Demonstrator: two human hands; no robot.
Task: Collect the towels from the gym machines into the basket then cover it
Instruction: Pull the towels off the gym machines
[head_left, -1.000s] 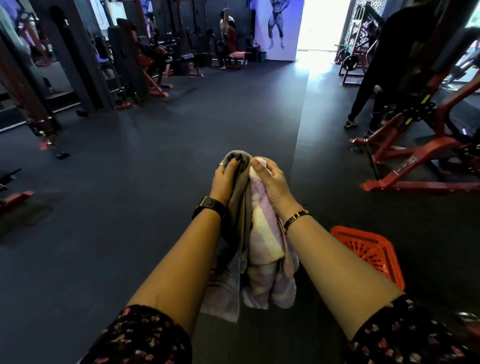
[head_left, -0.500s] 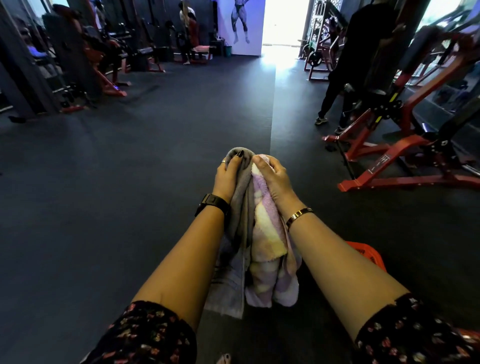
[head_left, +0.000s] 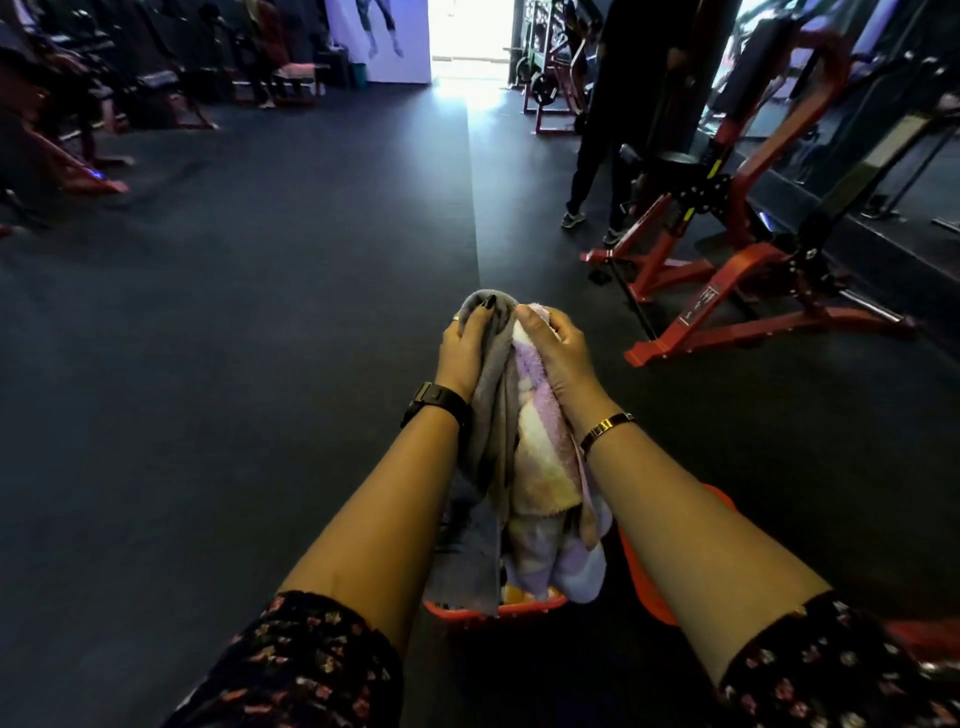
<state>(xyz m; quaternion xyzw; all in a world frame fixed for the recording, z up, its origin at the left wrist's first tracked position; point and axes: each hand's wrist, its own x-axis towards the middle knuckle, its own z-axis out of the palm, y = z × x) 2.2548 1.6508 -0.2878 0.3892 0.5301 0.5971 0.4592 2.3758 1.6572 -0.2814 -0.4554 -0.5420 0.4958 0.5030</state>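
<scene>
Here, the left hand (head_left: 464, 348) grips a grey towel (head_left: 488, 415) and the right hand (head_left: 553, 345) a pastel towel (head_left: 540, 457), both hanging over the near orange basket (head_left: 493, 609) (lid (head_left: 644, 587) just right); lowering before release should land them inside.

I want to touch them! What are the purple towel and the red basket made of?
Purple towel: probably soft terry cloth, fuzzy and matte, with a fluffy nap and drooping folds. Basket: looks like hard, smooth plastic, with a bright moulded rim.
</scene>
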